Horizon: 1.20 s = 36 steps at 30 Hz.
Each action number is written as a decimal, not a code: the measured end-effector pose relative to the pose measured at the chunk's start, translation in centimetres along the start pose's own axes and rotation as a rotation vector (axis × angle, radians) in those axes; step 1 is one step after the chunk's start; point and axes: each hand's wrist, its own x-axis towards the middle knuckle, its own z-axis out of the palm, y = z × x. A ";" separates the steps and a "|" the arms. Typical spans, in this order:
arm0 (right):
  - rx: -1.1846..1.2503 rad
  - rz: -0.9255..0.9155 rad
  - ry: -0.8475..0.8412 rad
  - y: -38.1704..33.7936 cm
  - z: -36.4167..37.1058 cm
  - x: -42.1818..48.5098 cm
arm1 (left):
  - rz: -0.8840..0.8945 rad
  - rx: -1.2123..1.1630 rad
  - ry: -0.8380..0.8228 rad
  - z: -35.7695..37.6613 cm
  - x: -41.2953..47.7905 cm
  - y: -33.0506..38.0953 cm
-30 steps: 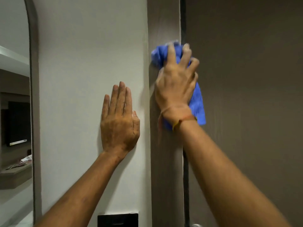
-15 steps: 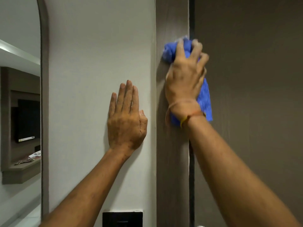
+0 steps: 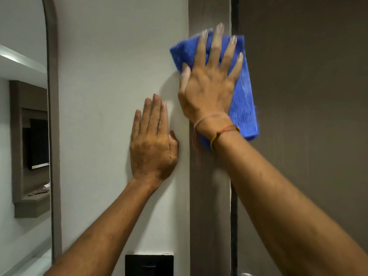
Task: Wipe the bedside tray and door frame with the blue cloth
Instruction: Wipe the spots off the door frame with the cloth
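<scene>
The brown wood-grain door frame (image 3: 210,196) runs top to bottom just right of centre. My right hand (image 3: 209,82) presses the blue cloth (image 3: 243,100) flat against it at upper height, fingers spread over the cloth. The cloth hangs past the frame's right edge onto the dark door (image 3: 308,136). My left hand (image 3: 153,144) lies flat on the white wall (image 3: 119,96) left of the frame, fingers together, holding nothing. The bedside tray is not in view.
An arched mirror (image 3: 25,136) with a brown rim fills the left edge and reflects a shelf and a dark screen. A black switch plate (image 3: 149,264) sits low on the wall. A metal door handle (image 3: 246,274) peeks in at the bottom.
My right hand has flattened and spread its fingers over the cloth, which now lies wider and reaches left onto the wall edge. My left hand has stayed on the wall.
</scene>
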 end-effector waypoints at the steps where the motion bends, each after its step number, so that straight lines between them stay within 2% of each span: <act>1: 0.005 0.006 0.007 -0.1 -0.1 1.3 | -0.003 -0.001 -0.009 0.0 0.0 0.1; 4: 0.017 0.015 0.025 0.1 -0.2 0.5 | -0.006 -0.007 -0.019 0.1 0.0 0.1; 9: -0.002 0.038 -0.033 1.0 0.2 -7.9 | 0.000 -0.023 -0.003 0.0 0.1 0.0; 15: 0.009 0.001 -0.054 0.3 -0.5 -1.3 | -0.005 0.003 -0.049 -0.1 0.1 0.0; 18: 0.017 0.023 -0.029 0.6 -0.3 -4.0 | -0.004 -0.028 -0.059 -0.1 -0.1 0.2; 24: 0.012 0.028 -0.085 2.5 -0.2 -16.2 | -0.039 -0.189 -0.177 -1.9 -0.8 0.3; 26: 0.075 -0.001 -0.099 3.4 -0.7 -18.1 | -0.113 -0.331 -0.224 -3.4 -1.2 0.8; 28: 0.237 0.010 -0.100 4.6 -1.6 -19.7 | -0.217 -0.511 -0.241 -5.5 -1.9 2.0; 30: 0.559 0.160 -0.089 6.0 -2.8 -20.7 | -0.260 -0.635 -0.237 -7.5 -3.6 3.6; 32: 0.812 0.424 -0.048 7.3 -4.6 -21.1 | -0.309 -0.783 -0.342 -9.8 -5.9 5.7; 34: 0.933 0.682 -0.049 9.2 -6.4 -21.5 | -0.354 -0.951 -0.630 -11.9 -8.2 8.5; 36: 1.050 0.899 -0.094 11.9 -8.8 -22.1 | -0.328 -1.107 -0.959 -13.1 -10.5 11.6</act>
